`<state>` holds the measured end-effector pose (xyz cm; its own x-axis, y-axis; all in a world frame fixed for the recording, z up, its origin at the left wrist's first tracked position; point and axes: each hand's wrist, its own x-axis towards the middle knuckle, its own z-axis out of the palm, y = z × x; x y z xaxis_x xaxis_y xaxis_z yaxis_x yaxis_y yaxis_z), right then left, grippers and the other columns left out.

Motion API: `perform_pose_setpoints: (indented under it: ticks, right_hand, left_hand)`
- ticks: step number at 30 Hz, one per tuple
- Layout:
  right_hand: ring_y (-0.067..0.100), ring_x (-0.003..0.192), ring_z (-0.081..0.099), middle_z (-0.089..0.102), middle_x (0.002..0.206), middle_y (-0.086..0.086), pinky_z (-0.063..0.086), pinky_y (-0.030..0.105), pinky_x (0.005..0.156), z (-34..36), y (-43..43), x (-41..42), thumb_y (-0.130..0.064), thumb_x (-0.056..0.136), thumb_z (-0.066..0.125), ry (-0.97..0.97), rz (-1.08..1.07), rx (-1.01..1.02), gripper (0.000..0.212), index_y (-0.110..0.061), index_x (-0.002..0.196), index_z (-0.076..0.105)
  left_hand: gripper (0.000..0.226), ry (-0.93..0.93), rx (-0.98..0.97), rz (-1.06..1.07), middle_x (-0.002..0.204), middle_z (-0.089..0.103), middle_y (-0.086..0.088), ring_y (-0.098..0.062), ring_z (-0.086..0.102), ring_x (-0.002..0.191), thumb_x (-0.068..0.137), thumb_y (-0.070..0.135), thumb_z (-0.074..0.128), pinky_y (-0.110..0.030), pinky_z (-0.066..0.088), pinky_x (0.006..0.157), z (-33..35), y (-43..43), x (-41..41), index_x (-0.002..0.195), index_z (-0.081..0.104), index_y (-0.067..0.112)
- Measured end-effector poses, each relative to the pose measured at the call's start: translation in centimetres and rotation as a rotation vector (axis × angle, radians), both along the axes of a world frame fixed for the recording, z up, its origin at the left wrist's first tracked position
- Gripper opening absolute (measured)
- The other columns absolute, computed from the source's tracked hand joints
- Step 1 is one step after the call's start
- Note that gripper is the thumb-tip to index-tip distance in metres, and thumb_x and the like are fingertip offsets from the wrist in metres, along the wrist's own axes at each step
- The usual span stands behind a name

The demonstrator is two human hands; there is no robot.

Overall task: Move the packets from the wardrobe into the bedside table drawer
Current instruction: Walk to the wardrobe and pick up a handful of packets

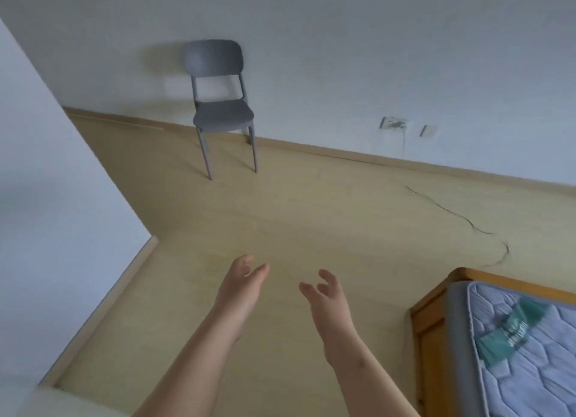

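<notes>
Currently both hands are hovering empty over the pale floor (311,214): the left hand (240,288) and the right hand (327,295) are reaching forward side by side, apart, fingers loose and slightly curled, gripping nothing. At lower right a teal packet-like shape (511,332) is lying on the quilted mattress (536,382), too blurred to identify surely. A grey chair (218,104) is standing against the white wall (374,42), and a thin cable (461,220) is trailing across the floor below the wall socket (394,123).

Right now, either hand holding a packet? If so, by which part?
Nothing is held. The left hand and right hand both reach forward over the bare floor, fingers relaxed and empty. No packet is in view.
</notes>
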<state>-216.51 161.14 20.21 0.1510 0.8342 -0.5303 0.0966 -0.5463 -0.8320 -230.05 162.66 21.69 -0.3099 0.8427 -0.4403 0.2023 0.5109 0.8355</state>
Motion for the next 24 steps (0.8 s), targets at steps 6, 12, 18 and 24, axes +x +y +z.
perform_pose_setpoints:
  ticks: [6, 12, 18, 24]
  right_hand:
    - [0.023, 0.128, 0.043, 0.04, 0.144, 0.008, 0.036, 0.032, 0.098, -1.8, 6.7, 7.4, -0.026, 0.091, 0.057, 0.033, -0.246, -0.121, 0.058, -0.021, 0.144, 0.033]
    - [0.023, 0.128, 0.043, 0.039, 0.144, 0.007, 0.036, 0.032, 0.097, -2.6, 18.3, 16.6, -0.029, 0.092, 0.056, 0.022, -0.355, -0.098, 0.058, -0.024, 0.144, 0.031]
    - [0.02, 0.122, 0.044, 0.041, 0.14, 0.006, 0.035, 0.028, 0.09, -0.7, 29.2, 24.8, -0.027, 0.092, 0.055, 0.003, -0.457, -0.066, 0.055, -0.022, 0.142, 0.034]
    - [0.021, 0.121, 0.045, 0.041, 0.141, 0.007, 0.035, 0.028, 0.088, -1.3, 39.1, 31.3, -0.027, 0.093, 0.055, 0.0, -0.589, -0.076, 0.054, -0.021, 0.142, 0.033]
  left_hand:
    - [0.042, -0.056, -0.084, -0.278, 0.138, 0.05, -0.005, -0.024, 0.049, 0.122, 0.094, 0.026, 0.054, -0.034, 0.039, 0.097, -2.2, 10.8, 8.9, 0.135, 0.045, 0.019]
    - [0.039, -0.053, -0.068, -0.4, 0.137, 0.051, -0.006, -0.024, 0.051, 0.119, 0.094, 0.026, 0.054, -0.033, 0.04, 0.096, -2.3, 23.3, 18.9, 0.132, 0.048, 0.018]
    - [0.038, -0.061, -0.032, -0.494, 0.134, 0.052, -0.007, -0.024, 0.052, 0.117, 0.095, 0.025, 0.052, -0.031, 0.04, 0.09, -0.7, 35.1, 28.4, 0.131, 0.047, 0.016]
    - [0.038, -0.094, -0.034, -0.639, 0.135, 0.05, -0.005, -0.024, 0.05, 0.119, 0.095, 0.028, 0.051, -0.035, 0.04, 0.097, -1.7, 46.6, 36.4, 0.132, 0.047, 0.018]
